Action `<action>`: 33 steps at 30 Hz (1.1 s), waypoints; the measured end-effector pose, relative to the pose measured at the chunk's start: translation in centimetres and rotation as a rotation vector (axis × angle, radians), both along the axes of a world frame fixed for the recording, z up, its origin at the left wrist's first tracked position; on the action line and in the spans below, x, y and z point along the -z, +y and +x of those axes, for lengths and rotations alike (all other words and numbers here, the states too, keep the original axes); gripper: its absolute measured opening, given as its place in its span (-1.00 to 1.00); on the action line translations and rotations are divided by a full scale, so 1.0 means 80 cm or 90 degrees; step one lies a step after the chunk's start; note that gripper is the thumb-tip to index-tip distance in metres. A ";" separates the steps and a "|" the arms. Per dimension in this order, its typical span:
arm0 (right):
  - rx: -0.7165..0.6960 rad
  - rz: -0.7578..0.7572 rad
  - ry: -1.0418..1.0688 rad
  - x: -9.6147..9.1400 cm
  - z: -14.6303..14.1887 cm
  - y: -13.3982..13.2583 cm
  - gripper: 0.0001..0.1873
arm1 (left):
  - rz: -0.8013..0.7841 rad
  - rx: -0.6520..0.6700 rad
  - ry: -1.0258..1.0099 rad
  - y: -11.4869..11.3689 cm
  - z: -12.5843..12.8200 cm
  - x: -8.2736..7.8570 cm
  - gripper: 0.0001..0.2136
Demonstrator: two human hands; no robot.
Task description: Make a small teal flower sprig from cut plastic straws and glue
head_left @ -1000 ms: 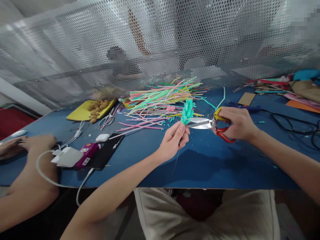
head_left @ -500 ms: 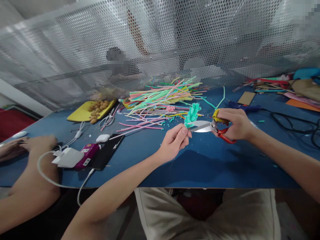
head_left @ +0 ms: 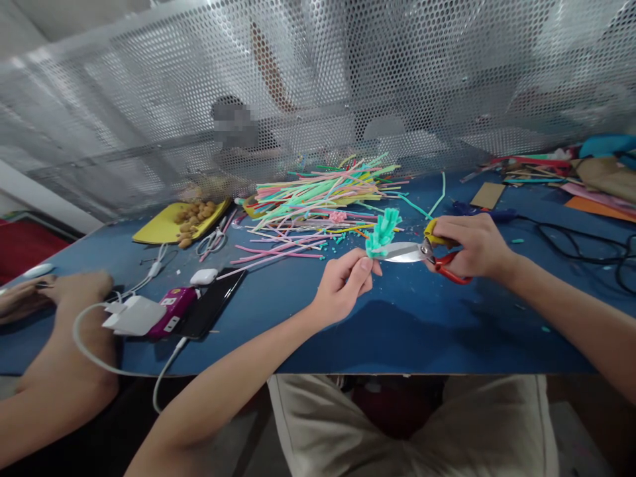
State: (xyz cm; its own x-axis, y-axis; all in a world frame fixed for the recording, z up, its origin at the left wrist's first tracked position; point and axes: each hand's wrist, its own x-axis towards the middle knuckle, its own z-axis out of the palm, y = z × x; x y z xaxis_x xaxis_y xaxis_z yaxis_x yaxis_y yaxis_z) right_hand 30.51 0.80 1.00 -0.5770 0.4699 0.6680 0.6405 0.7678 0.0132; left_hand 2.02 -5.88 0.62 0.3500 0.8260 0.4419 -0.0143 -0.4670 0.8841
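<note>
My left hand pinches the base of a small teal tuft made of cut strips, held above the blue table. My right hand grips scissors with red and yellow handles. Their silver blades point left and meet the tuft close to my left fingertips. The tuft leans to the right over the blades.
A heap of coloured strips lies behind my hands. A yellow tray of nuts, a second pair of scissors, a phone, a charger with cable and another person's hands are at the left. Black cables and paper scraps are at the right.
The teal tuft has tilted from upright to leaning right, and the scissor blades have slid in against its base. My hands have drawn slightly closer together.
</note>
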 end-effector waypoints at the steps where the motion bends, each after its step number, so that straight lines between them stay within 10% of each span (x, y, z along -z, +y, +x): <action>1: 0.003 -0.006 0.000 0.000 0.000 0.000 -0.79 | 0.003 0.000 -0.001 0.000 0.000 0.000 -0.66; 14: -0.076 -0.026 -0.024 0.004 0.001 0.008 -0.79 | -0.119 0.060 -0.057 0.003 0.004 0.003 -0.66; 23: 0.217 -0.187 0.157 0.010 0.006 0.037 -0.48 | -0.361 0.120 -0.248 0.018 0.002 -0.011 -0.74; 33: 0.369 -0.321 -0.087 0.038 0.037 0.081 -0.47 | -0.324 0.113 -0.199 0.028 -0.005 -0.008 -0.73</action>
State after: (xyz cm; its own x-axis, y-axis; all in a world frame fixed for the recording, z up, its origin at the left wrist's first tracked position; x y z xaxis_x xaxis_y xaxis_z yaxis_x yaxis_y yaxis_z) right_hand 33.51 7.29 -2.03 -0.2093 0.9492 0.2348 0.9590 0.2462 -0.1403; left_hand 1.60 -3.66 1.22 0.4187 0.9013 0.1116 -0.3478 0.0456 0.9365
